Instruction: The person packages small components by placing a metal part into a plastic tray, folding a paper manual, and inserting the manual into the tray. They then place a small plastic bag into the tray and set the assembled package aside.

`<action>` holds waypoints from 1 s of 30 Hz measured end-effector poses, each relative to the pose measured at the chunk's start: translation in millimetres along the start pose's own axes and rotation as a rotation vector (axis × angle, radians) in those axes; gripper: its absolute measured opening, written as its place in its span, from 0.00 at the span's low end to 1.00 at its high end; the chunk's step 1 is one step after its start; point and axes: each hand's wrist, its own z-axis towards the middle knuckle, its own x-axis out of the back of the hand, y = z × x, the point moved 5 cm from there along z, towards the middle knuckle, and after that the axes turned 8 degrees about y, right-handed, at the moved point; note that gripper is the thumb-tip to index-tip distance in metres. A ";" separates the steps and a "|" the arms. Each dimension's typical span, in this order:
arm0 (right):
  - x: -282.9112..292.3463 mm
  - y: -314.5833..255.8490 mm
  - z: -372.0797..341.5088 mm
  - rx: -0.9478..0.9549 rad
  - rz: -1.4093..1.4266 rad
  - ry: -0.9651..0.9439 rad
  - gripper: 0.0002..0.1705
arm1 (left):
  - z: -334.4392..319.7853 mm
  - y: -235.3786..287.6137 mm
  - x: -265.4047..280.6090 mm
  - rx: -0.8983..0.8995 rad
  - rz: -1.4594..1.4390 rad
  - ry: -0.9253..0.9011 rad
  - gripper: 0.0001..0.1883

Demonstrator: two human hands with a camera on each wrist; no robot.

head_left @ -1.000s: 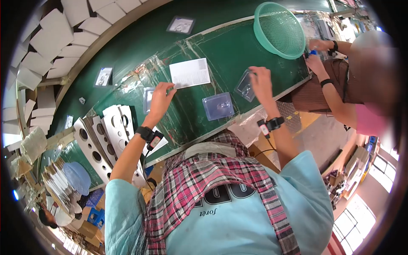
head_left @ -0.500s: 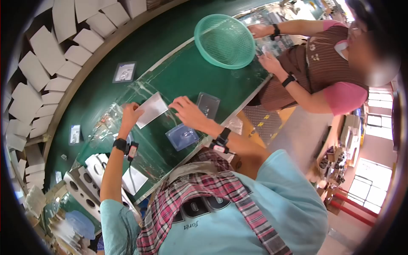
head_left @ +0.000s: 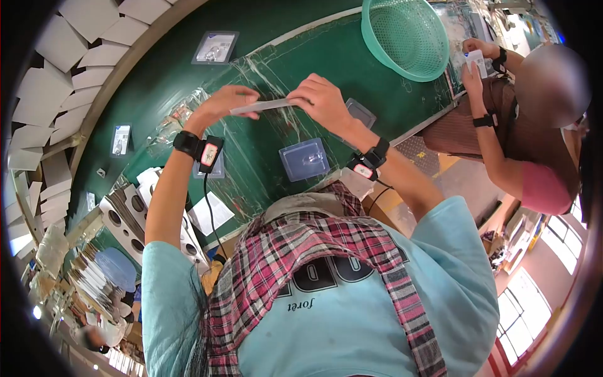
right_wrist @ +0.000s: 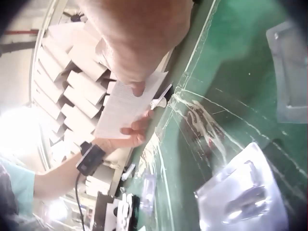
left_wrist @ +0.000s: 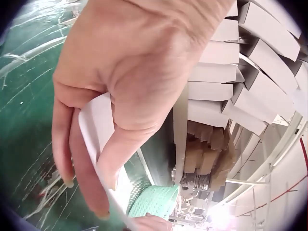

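The big green table [head_left: 339, 47] is under all the work; a person in a brown apron [head_left: 496, 113] is at the right side, close to the green basket [head_left: 377, 50], and holds a small white card [head_left: 475, 61]; the white paper [head_left: 267, 105] is what has just changed, for a second ago it lay flat on the table, and now it is up in the air between the two hands; the head view sees it nearly from its thin edge, and the left wrist view shows it bending a little near the palm; the left hand [head_left: 226, 103] holds one end, with the paper between its thumb and fingers; the right hand [head_left: 323, 103] has come over from beside a clear tray [head_left: 363, 112] and pinches the other end, its thumb on top in the right wrist view; so both hands are busy, and I think the work is now all about the paper, while the trays wait; the clear tray lies just past the right arm; a bluish tray [head_left: 304, 159] lies nearer the body, untouched; one more tray [head_left: 219, 168] peeks out behind the left wrist; smallest are a printed pack [head_left: 215, 48] farther off and a second printed pack [head_left: 120, 139] on the left.
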 end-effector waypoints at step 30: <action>-46.6 74.1 -33.3 -0.408 -0.201 -0.042 0.11 | 19.8 -20.7 -0.9 -0.695 0.690 0.808 0.08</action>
